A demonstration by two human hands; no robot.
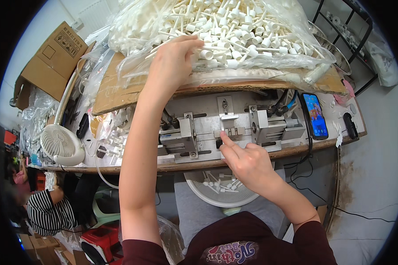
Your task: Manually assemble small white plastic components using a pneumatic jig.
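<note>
My left hand (174, 61) reaches over the near edge of a large heap of white plastic caps with thin stems (247, 31). Its fingers bend toward the caps, with a gap by the thumb; nothing clearly shows in its grasp. My right hand (248, 162) is at a metal clamping fixture (225, 115) on the bench. The outstretched index finger touches the small metal block at the fixture's middle, while the other fingers curl. Two metal slide units, a left one (188, 134) and a right one (262, 126), flank that block.
The heap lies in clear plastic on a cardboard sheet (119, 90). A white basket (203, 192) with several stemmed caps sits below the bench edge. A phone (315, 115) and black cables are at right, a white fan (62, 145) at left. Another person (53, 212) sits far left.
</note>
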